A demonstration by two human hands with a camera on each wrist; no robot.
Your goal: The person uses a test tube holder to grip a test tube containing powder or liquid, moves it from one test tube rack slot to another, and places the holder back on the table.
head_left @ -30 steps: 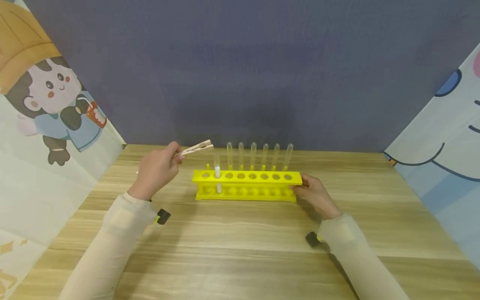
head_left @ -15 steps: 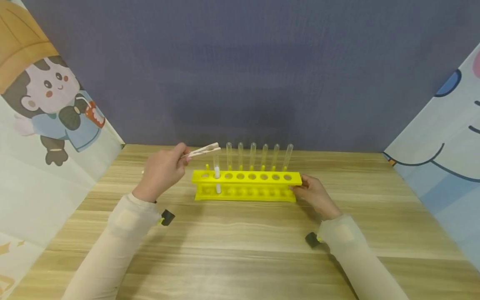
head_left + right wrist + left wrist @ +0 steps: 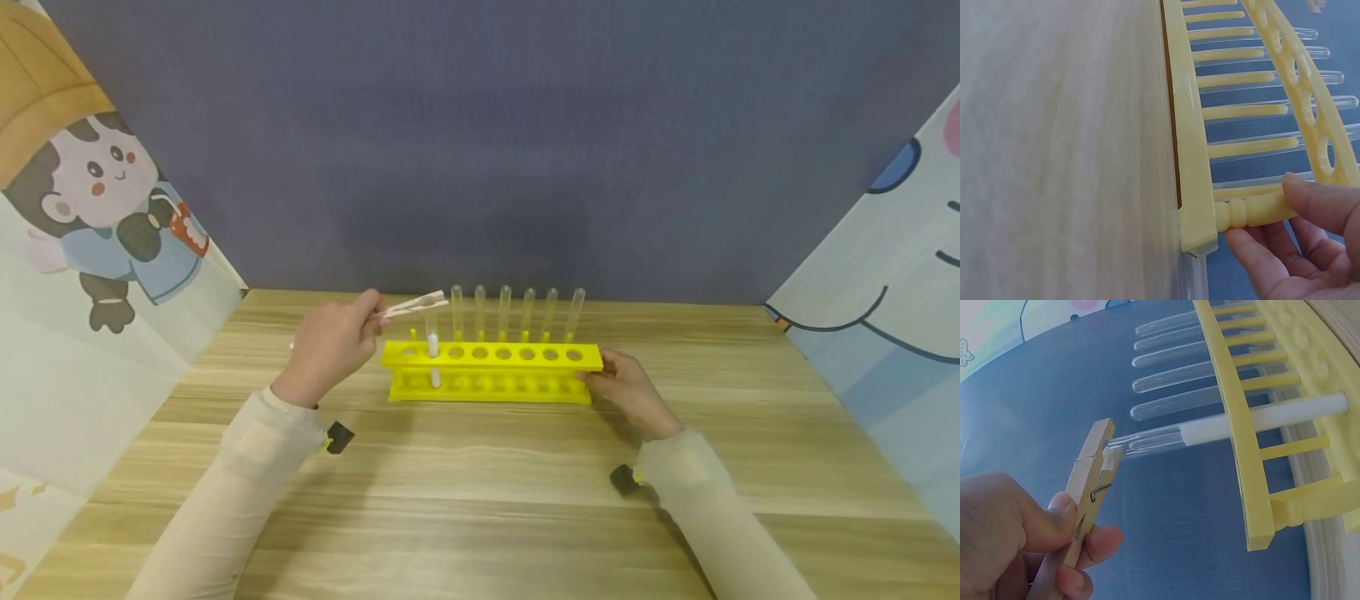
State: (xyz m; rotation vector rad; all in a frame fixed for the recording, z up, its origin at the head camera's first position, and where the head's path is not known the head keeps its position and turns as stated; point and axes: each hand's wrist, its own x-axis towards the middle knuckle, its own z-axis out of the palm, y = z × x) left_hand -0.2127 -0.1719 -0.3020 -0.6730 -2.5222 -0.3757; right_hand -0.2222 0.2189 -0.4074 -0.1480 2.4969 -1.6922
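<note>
My left hand pinches a wooden test tube clamp between thumb and fingers. The clamp's tips meet the upper end of an upright clear test tube with white contents in its lower part. In the head view, that tube stands in a hole near the left end of a yellow test tube rack. Whether the clamp bears tightly on the glass, I cannot tell. At the rack's right end, my right hand grips the round end post, thumb on one side and curled fingers on the other.
Several clear test tubes stand upside down on pegs along the rack's back. A free yellow peg shows at the left. The rack sits on a wood-grain table, before a dark blue panel.
My left hand has moved right with the clamp, bringing its tips from left of the white-filled tube to that tube's top. The right hand has kept its grip on the rack.
</note>
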